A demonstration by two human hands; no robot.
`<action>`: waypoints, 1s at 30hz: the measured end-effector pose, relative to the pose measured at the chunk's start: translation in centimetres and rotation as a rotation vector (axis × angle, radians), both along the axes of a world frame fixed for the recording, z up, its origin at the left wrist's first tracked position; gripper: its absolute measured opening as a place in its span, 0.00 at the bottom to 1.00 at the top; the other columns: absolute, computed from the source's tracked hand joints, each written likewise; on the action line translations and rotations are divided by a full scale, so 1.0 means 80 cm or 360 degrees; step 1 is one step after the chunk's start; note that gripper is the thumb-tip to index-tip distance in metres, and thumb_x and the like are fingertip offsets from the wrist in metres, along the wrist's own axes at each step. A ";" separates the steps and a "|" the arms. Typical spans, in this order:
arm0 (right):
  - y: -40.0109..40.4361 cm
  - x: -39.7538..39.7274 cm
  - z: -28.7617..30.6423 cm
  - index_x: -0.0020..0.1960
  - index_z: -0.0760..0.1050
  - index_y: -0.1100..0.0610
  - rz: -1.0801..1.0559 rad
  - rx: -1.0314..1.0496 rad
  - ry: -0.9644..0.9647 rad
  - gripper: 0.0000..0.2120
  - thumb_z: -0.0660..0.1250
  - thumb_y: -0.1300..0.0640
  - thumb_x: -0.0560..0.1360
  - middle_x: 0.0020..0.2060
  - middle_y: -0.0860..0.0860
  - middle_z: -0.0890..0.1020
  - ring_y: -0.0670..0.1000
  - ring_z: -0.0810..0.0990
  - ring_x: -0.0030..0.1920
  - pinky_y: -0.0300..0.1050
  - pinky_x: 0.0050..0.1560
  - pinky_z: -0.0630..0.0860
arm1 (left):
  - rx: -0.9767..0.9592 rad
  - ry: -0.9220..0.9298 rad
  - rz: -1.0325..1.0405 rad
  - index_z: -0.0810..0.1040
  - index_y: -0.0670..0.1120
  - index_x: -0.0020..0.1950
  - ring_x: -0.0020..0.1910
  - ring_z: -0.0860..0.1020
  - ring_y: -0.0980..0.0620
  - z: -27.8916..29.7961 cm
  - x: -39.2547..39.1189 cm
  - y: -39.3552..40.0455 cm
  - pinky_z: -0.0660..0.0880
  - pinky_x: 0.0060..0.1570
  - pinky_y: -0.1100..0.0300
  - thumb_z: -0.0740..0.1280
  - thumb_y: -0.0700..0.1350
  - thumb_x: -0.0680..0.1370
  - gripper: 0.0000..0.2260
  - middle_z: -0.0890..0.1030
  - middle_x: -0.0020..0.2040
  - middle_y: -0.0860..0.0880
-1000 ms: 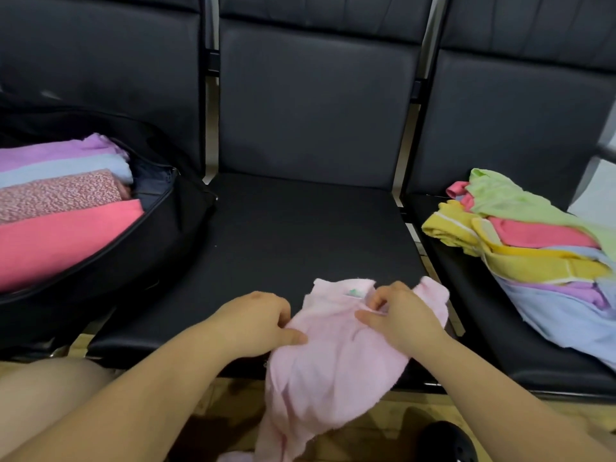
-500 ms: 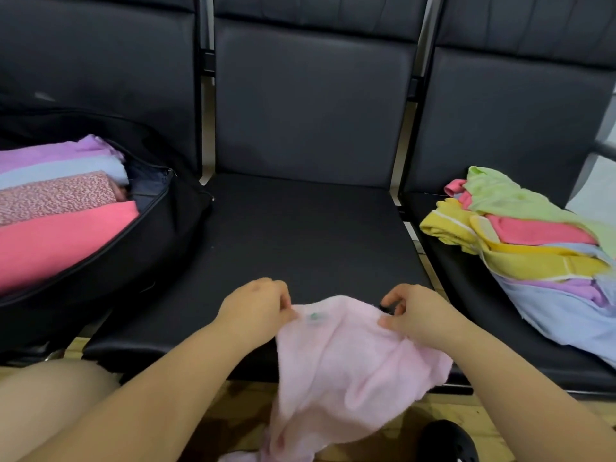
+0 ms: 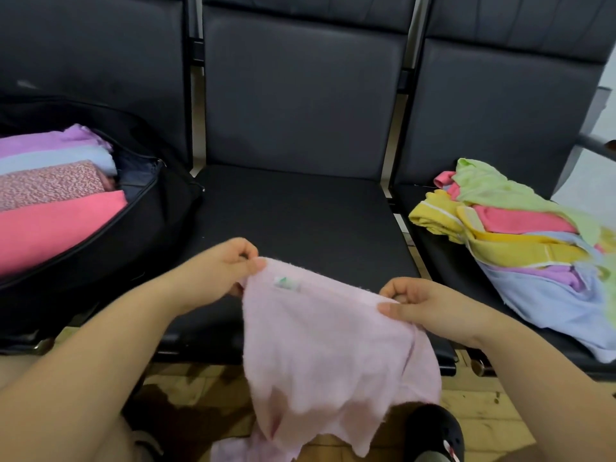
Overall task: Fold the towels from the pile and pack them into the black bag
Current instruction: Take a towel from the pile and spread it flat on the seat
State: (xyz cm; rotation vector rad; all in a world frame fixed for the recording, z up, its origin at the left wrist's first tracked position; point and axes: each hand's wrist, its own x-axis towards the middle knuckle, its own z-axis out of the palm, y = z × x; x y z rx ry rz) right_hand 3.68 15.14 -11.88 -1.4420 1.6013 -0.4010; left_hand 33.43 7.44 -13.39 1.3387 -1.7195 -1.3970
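Both hands, left hand [image 3: 216,275] and right hand [image 3: 423,303], pinch the pink towel [image 3: 333,348] by its top corners, now stretched wider apart than a second ago.

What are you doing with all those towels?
A person is packing towels. The left hand and right hand pinch the top edge of a pale pink towel and hold it spread over the middle seat. Folded towels sit in the black bag; an unfolded pile waits on the right.
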 end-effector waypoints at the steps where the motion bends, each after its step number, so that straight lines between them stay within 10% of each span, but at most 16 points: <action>1: 0.003 -0.002 0.001 0.49 0.79 0.54 0.0029 0.0079 -0.0047 0.04 0.66 0.55 0.78 0.41 0.49 0.84 0.48 0.82 0.44 0.49 0.52 0.78 | -0.0069 -0.0029 0.0045 0.71 0.44 0.43 0.34 0.74 0.51 0.003 0.006 0.000 0.74 0.41 0.50 0.64 0.43 0.79 0.06 0.76 0.31 0.50; 9: 0.023 -0.010 0.021 0.52 0.81 0.54 0.0160 0.0094 0.0196 0.08 0.64 0.56 0.79 0.47 0.49 0.84 0.48 0.82 0.48 0.43 0.53 0.77 | -0.0735 -0.0628 0.0604 0.72 0.49 0.45 0.38 0.73 0.54 0.021 0.043 0.014 0.66 0.35 0.60 0.65 0.50 0.78 0.06 0.76 0.39 0.51; 14: 0.022 -0.034 0.016 0.49 0.79 0.58 -0.0014 0.0146 0.0317 0.08 0.64 0.56 0.79 0.42 0.54 0.81 0.51 0.80 0.43 0.46 0.51 0.78 | -0.0723 -0.0584 0.0752 0.71 0.47 0.51 0.43 0.73 0.49 0.023 0.057 0.025 0.65 0.41 0.57 0.63 0.49 0.80 0.06 0.75 0.43 0.50; 18: 0.022 -0.048 0.014 0.59 0.76 0.61 -0.0467 0.0126 -0.0139 0.12 0.61 0.56 0.80 0.50 0.57 0.84 0.55 0.82 0.52 0.50 0.57 0.77 | -0.0479 -0.0837 0.0521 0.71 0.46 0.49 0.36 0.75 0.50 0.019 0.066 0.030 0.69 0.36 0.55 0.62 0.50 0.80 0.08 0.77 0.41 0.46; 24: 0.035 -0.050 0.042 0.50 0.78 0.64 -0.0671 0.0245 -0.0616 0.11 0.62 0.58 0.76 0.40 0.58 0.85 0.55 0.84 0.38 0.50 0.40 0.78 | 0.0477 0.0367 -0.0251 0.81 0.44 0.38 0.32 0.78 0.53 0.044 0.082 0.048 0.76 0.29 0.63 0.83 0.55 0.53 0.22 0.79 0.35 0.45; 30: 0.015 -0.066 0.026 0.55 0.74 0.65 -0.0913 0.0131 -0.0340 0.11 0.57 0.58 0.82 0.33 0.56 0.80 0.53 0.76 0.35 0.50 0.42 0.75 | 0.0379 0.0141 0.0169 0.83 0.45 0.53 0.40 0.74 0.55 0.026 0.081 0.014 0.71 0.41 0.64 0.64 0.41 0.79 0.09 0.80 0.44 0.47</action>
